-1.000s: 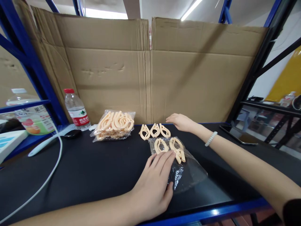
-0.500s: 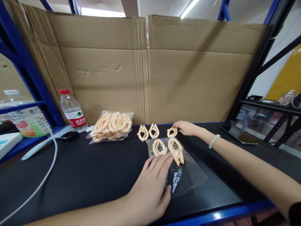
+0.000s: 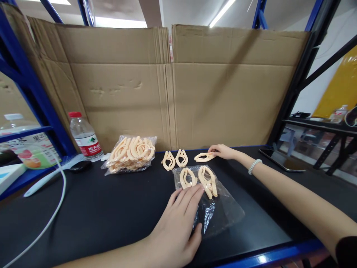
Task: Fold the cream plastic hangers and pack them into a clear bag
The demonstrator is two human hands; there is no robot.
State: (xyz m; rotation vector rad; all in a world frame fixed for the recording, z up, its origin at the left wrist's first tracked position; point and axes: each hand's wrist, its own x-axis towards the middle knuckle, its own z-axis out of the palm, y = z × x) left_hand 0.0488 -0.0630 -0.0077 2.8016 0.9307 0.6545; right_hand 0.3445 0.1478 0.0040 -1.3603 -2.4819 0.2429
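My right hand (image 3: 222,152) pinches one end of a peach-coloured folding hanger (image 3: 203,158) on the black table, beyond the clear plastic bag (image 3: 230,208). My left hand (image 3: 182,219) lies over the near-left part of that bag, its fingers stretched out and the thumb apart. Inside the bag sit two folded hangers, a left one (image 3: 187,177) and a right one (image 3: 208,182); the left hand's fingertips reach their lower ends. Two more folded hangers, one (image 3: 168,160) beside another (image 3: 182,158), rest side by side near the cardboard.
A full bag of hangers (image 3: 131,153) lies at the back left, by a red-capped water bottle (image 3: 87,137). A white cable (image 3: 57,212) curves across the left side. Cardboard sheets (image 3: 234,89) wall the back. A phone (image 3: 281,160) lies at the far right.
My right hand has turned the hanger it holds, so it now lies more sideways and looks narrower. My left hand stays on the bag. The view has shifted slightly.
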